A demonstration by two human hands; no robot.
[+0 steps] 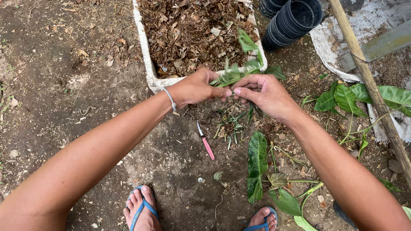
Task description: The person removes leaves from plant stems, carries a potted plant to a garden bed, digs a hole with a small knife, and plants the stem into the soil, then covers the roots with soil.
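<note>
My left hand [193, 88] is closed around the lower stem of a green plant cutting [239, 68] with a few small leaves. My right hand [263, 92] meets it from the right, fingers pinched on the same stem. Both hands hover in front of a white foam box [147, 64] filled with brown chopped mulch. A thin bracelet circles my left wrist. Below the hands, on the dirt, lie trimmed stem bits [229, 124] and a small knife with a pink handle [206, 141].
A stack of black plastic pots [293, 21] stands at the back right beside a white sack [364, 25]. A wooden pole [370, 83] slants down the right side. Large green leaves [259, 164] lie on the ground near my sandalled feet [141, 209].
</note>
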